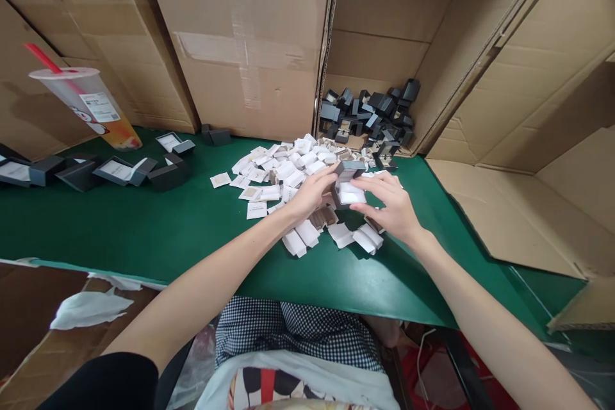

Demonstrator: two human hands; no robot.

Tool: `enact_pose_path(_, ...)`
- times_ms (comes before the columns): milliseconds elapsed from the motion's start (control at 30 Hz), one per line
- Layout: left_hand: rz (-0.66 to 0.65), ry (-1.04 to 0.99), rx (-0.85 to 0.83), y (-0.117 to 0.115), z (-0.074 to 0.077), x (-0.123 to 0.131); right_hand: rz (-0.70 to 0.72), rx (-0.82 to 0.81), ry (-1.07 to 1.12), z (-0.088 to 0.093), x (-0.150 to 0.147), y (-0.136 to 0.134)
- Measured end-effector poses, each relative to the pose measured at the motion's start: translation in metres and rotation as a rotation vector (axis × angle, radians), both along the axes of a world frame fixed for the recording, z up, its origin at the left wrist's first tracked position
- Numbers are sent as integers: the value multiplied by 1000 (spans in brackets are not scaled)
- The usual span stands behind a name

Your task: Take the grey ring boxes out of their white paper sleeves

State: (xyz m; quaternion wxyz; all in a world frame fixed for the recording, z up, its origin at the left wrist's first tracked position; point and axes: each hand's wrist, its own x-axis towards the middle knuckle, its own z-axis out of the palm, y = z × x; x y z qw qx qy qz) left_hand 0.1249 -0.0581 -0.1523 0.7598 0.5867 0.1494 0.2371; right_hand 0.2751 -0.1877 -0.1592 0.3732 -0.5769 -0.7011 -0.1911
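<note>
My left hand (314, 192) is closed round the left side of a small black hinged box (350, 171), whose lid stands up. Inside the box sits a white insert (350, 193). The fingers of my right hand (390, 200) press on the right edge of that insert, thumb below and fingertips above. Beneath and around both hands lies a heap of white folded card inserts (288, 170), some showing brown undersides. A few loose ones lie just below the box on the green tabletop.
Open black boxes with white inserts (115, 170) line the left side. A drink cup with a red straw (91, 102) stands behind them. At the back, a cardboard carton (375, 51) holds a pile of black boxes (369, 109). Cardboard flaps (509, 211) cover the right side.
</note>
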Motion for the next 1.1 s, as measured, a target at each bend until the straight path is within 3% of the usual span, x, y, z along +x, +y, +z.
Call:
enact_pose_path(133, -126, -28, -94, 5, -4, 1, 49, -26, 65, 0, 2, 0)
enact_pose_path(300, -137, -69, -106, 9, -10, 3, 109, -43, 76, 3, 2, -1)
enact_pose_path(600, -261, -72, -120, 11, 1, -2, 129, -44, 92, 6, -5, -4)
enact_pose_path(800, -227, 37, -64, 11, -1, -3, 103, -48, 92, 0, -6, -3)
enact_pose_path(967, -230, 18, -67, 8, 2, -4, 35, 36, 197, 0, -12, -3)
enact_pose_path(1100, -223, -4, -89, 6, 2, -3, 31, -14, 293, 3, -17, -2)
